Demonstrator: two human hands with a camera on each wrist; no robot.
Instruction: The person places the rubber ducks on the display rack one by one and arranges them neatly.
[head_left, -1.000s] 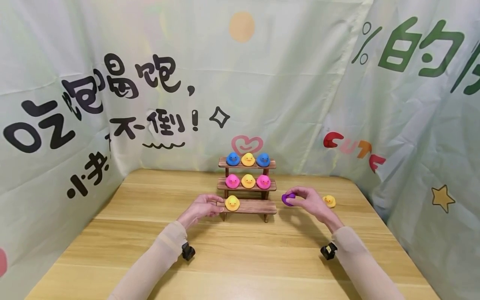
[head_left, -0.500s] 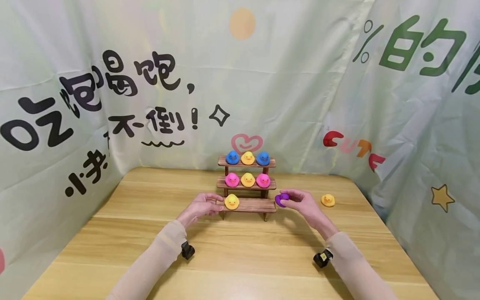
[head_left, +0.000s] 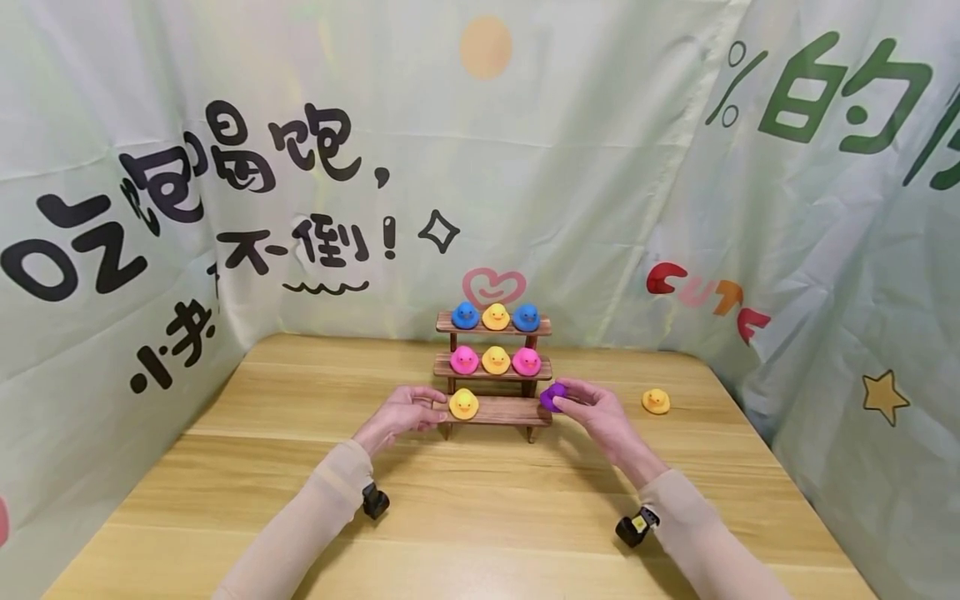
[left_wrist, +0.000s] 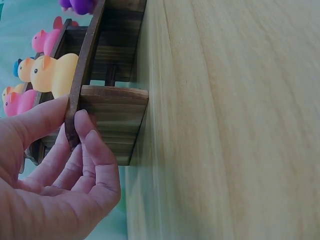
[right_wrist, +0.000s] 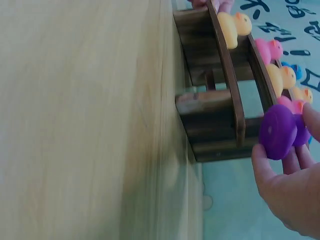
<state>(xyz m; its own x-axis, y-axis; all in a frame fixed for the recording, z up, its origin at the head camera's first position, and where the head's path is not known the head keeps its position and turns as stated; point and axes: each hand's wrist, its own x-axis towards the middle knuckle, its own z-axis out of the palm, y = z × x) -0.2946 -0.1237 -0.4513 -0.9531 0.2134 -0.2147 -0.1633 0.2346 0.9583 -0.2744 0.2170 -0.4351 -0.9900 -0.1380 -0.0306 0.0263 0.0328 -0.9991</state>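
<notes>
A purple rubber duck point(head_left: 553, 397) is pinched between the thumb and fingers of my right hand point(head_left: 596, 412), at the right end of the bottom tier. In the right wrist view the purple duck point(right_wrist: 278, 132) is held off the shelf's end, its base facing the camera. My left hand point(head_left: 401, 414) grips the left end of the bottom tier of the wooden three-tier shelf point(head_left: 502, 410); the left wrist view has thumb and fingers on either side of the board. Beside that hand, a yellow duck point(head_left: 463, 404) sits on the bottom tier.
On the middle tier stand two pink ducks point(head_left: 464, 360) around a yellow one point(head_left: 496, 360). Two blue ducks point(head_left: 465, 316) flank a yellow one point(head_left: 496, 317) up top. Another yellow duck point(head_left: 656, 401) lies on the table to the right. A printed curtain point(head_left: 570, 167) hangs behind.
My right hand has carried the purple duck leftward to the shelf's right end. The left hand stays on the bottom tier.
</notes>
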